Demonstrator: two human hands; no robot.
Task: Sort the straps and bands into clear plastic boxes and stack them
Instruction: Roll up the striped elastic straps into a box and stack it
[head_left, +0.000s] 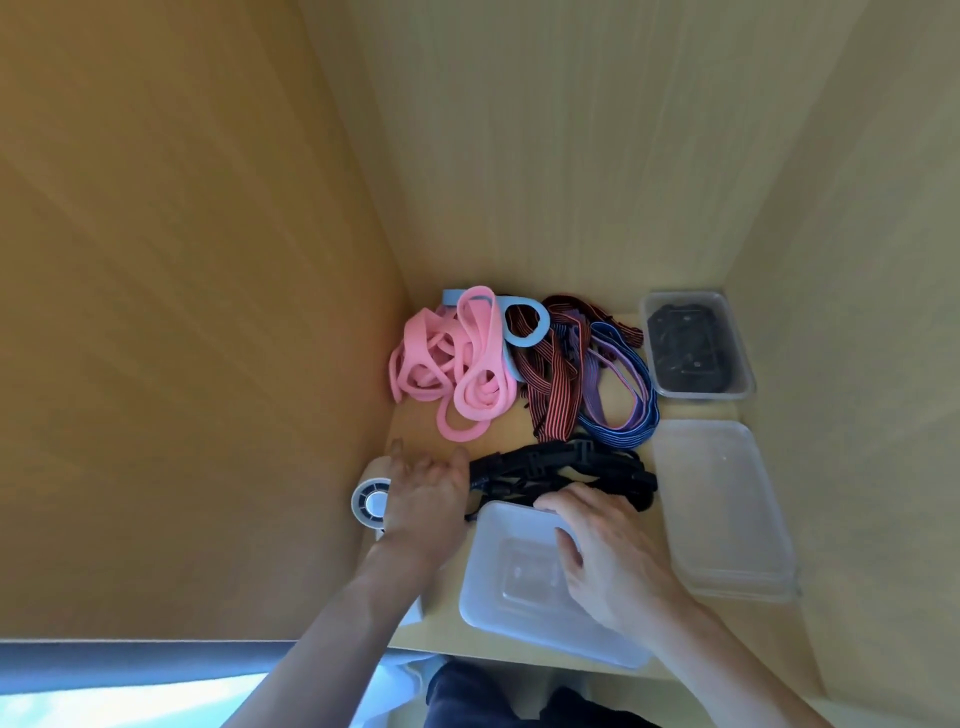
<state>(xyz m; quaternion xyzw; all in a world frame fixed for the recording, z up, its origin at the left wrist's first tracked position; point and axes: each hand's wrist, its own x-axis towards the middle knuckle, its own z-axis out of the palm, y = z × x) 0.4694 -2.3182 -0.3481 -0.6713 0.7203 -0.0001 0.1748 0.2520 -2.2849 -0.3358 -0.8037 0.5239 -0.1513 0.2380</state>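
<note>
Head view cuts both forearms off at the bottom edge. A round white and grey spool-like object (366, 501) is half hidden under the left hand (423, 499), and what it is cannot be made out. The right hand's (605, 551) fingertips are lost against a dark tangle of black webbing straps with plastic buckles (545, 467).

The left hand lies palm down with its fingers apart and straight, the thumb tip just beside the black straps. The right hand grips the far rim of a clear rectangular plastic box (509, 587). Its thumb presses on the box's top face and its fingers curl over the edge.

That box sits at the near edge of the pale wooden surface (498, 436), touching the black straps behind it. Further back lie four things:
- a loose heap of pink rubber bands (457, 364)
- a light blue band (522, 340)
- red-and-black striped straps (550, 395)
- blue and purple striped straps (618, 415)

At the right, a small clear plastic box holding dark items (736, 353) stands behind a closed clear plastic box (722, 509).
</note>
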